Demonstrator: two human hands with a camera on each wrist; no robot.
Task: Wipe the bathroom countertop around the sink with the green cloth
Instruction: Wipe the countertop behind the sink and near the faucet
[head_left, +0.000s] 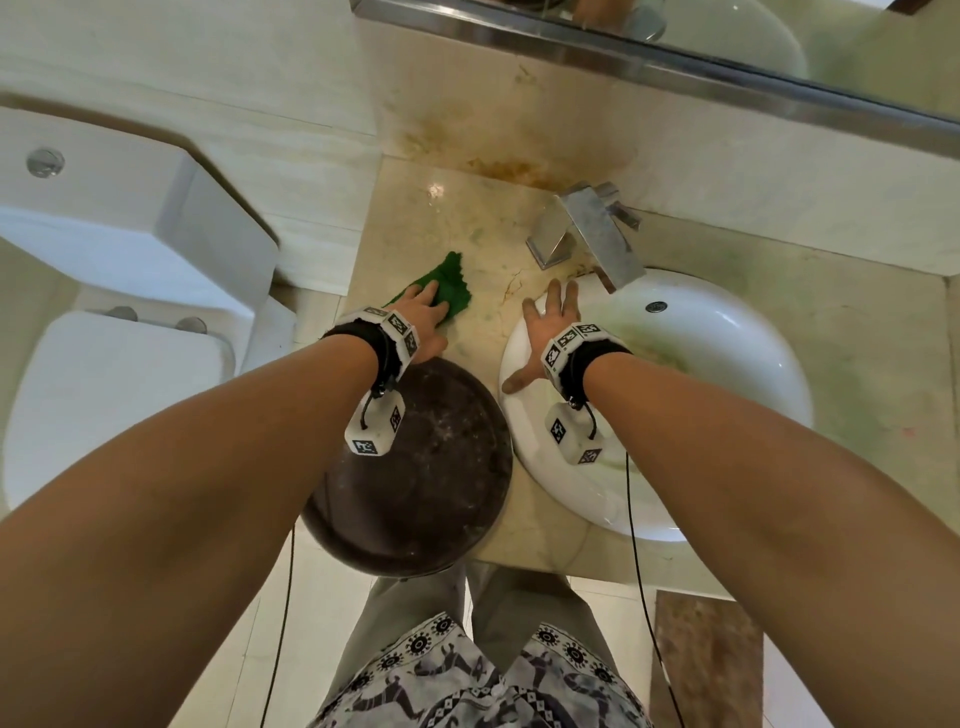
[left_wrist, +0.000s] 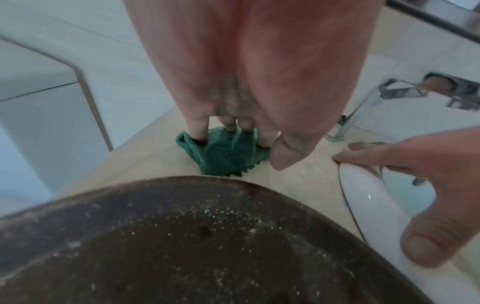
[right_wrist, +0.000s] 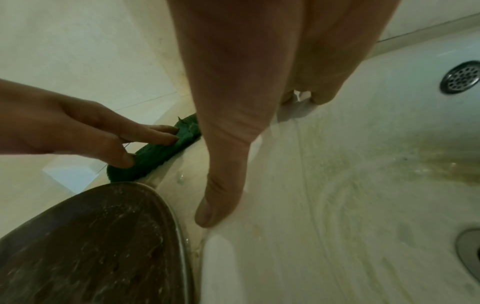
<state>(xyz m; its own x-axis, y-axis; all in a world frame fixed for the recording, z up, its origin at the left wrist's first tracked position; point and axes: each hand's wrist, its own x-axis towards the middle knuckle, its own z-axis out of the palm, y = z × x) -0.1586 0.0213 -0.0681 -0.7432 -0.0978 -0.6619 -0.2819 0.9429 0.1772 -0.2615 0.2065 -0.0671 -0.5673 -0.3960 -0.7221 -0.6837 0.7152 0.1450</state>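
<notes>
Beige marble with greenish smears and a brown stain makes up the desk (head_left: 478, 228) in the head view, where the green cloth (head_left: 447, 283) lies left of centre in the frame, under the left hand (head_left: 423, 317), whose straight fingers press it flat; the right hand (head_left: 545, 325), fingers spread, rests on the rim of the white sink (head_left: 727, 338) just below the faucet (head_left: 592, 234). A dark round tray (head_left: 415, 467) sits at lower centre beside the sink. In the left wrist view the fingers (left_wrist: 197, 129) stand pressed onto the cloth (left_wrist: 223, 156) at mid-frame, with the tray (left_wrist: 182, 236) filling the bottom. In the right wrist view the right thumb (right_wrist: 215, 205) lies on the sink rim at centre, and the left hand (right_wrist: 85, 131) flattens the cloth (right_wrist: 155, 152) at mid-left. Judging by the stain near the wall and the smears at the right of the head frame, the wiping looks early: only the patch left of the sink is under way, the back and right side remain.
</notes>
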